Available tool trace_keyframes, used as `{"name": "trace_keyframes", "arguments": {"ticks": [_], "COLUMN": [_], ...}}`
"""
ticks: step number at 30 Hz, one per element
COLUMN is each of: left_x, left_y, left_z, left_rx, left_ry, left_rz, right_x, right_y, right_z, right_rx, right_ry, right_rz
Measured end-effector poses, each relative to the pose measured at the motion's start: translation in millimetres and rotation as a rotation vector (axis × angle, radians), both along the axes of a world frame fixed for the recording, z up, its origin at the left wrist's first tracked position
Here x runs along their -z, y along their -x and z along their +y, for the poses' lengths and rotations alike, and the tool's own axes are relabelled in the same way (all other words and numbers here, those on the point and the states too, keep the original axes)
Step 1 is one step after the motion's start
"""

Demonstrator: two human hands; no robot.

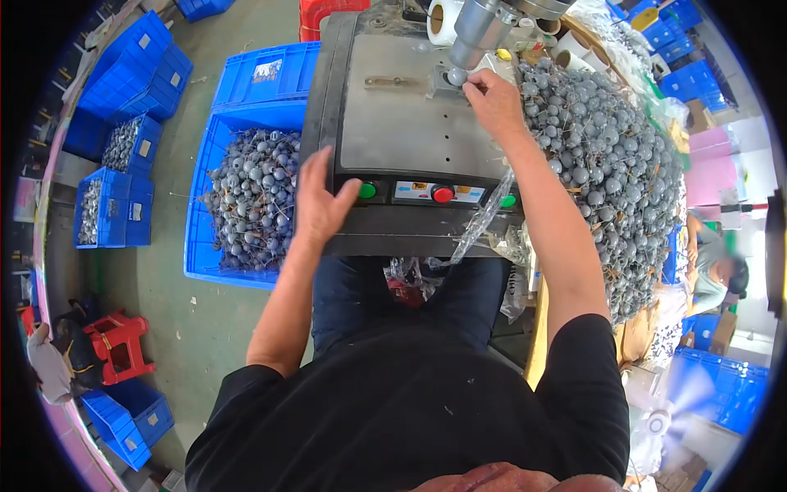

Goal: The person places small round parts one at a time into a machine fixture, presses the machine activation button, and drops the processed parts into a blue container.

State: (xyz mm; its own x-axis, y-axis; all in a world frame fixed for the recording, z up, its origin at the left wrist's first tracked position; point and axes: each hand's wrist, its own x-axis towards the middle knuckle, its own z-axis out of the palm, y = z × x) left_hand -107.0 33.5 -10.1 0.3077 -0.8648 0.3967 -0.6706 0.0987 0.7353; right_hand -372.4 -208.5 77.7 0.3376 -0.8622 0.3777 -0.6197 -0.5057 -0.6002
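Note:
My right hand (494, 102) is at the metal head (475, 37) of a bench machine, its thumb and fingers pinched at a small shiny grey ball (457, 76). The ball sits in a small metal holder (441, 85) right under the head. My left hand (321, 201) is held open at the machine's front left corner, fingers spread and thumb by a green button (366, 190). Nothing is in it. A red button (443, 194) sits mid-panel, and a second green button (508, 200) is at the right.
A blue crate (197, 238) full of grey balls on stems stands left of the machine. To the right lies a big heap of similar balls (602, 164). Clear plastic (484, 221) hangs over the front edge. A red stool (119, 344), a spinning fan (658, 422) and another person (713, 266) are farther off.

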Motion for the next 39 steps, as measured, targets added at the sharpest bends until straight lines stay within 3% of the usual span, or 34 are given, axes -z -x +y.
{"name": "trace_keyframes", "arguments": {"ticks": [1,12,15,21,23,24,28,31,35,37,39], "left_x": [4,15,13,15,16,15,13,14,16,14,12], "left_y": [14,24,25,24,25,24,25,26,25,24,23], "left_z": [2,-1,0,1,2,0,4,0,0,3,3], "left_rx": [-0.011,-0.035,-0.040,-0.041,-0.040,-0.042,-0.053,-0.051,-0.041,-0.030,-0.008], "left_ry": [-0.084,-0.034,-0.047,-0.044,-0.052,-0.051,-0.061,-0.057,-0.068,-0.078,-0.089], "left_rz": [0.092,0.128,0.131,0.141,0.139,0.135,0.138,0.119,0.097,0.092,0.090], "right_x": [1,-7,1,8,21,21,0,-59,-30,20,37], "right_y": [-1,2,-4,45,73,84,109,65,-16,-33,-24], "right_z": [-2,-16,-16,7,7,5,-4,43,105,115,132], "right_rx": [0.016,0.028,0.048,0.241,0.294,0.319,0.364,0.222,0.001,0.034,0.064], "right_ry": [-0.002,-0.145,-0.040,0.524,0.161,-0.015,0.052,-0.215,-0.286,-0.221,-0.254], "right_rz": [0.022,0.172,0.198,0.490,0.481,0.466,-0.017,-0.355,-0.180,-0.291,-0.362]}}
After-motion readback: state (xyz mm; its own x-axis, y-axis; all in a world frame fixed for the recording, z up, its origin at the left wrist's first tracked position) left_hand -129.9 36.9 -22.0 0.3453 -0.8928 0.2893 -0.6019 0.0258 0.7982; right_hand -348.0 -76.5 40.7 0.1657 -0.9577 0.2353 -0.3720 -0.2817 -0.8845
